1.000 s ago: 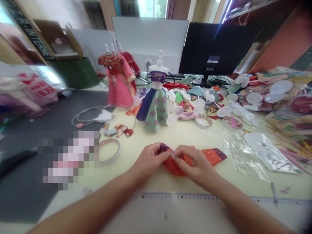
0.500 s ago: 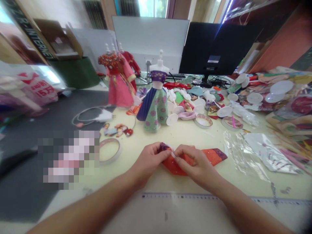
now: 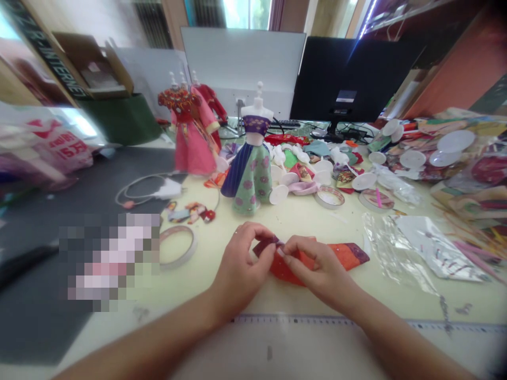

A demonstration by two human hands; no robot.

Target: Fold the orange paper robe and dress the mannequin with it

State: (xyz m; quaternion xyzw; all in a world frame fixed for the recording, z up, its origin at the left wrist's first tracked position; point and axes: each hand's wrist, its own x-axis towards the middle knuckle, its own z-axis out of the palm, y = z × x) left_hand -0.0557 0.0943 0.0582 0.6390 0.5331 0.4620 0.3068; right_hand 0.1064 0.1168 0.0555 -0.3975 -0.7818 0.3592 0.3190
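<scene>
An orange doll garment (image 3: 344, 255) with purple ends lies on the pale tabletop, spread under both hands. My left hand (image 3: 243, 264) is bent over its left end, thumb and forefinger pinched on the purple edge. From the right, my right hand (image 3: 319, 258) pinches a small whitish strip (image 3: 281, 250) against the same edge, the fingertips of both hands nearly meeting. The fingers hide part of the cloth and most of the strip. Just beyond the hands, a doll mannequin (image 3: 253, 142) stands upright in a purple top and a blue and green skirt.
A tape roll (image 3: 179, 247) lies left of my hands, two more behind. Clear plastic packaging (image 3: 396, 258) lies to the right. A ruler (image 3: 273, 319) crosses the near tabletop. Dressed dolls (image 3: 192, 137), a cloth pile (image 3: 312, 158) and a black monitor (image 3: 352, 79) stand farther back.
My left hand has risen and turned, its fingers now arched higher over the garment's purple edge. My right hand has hardly moved and keeps its pinch.
</scene>
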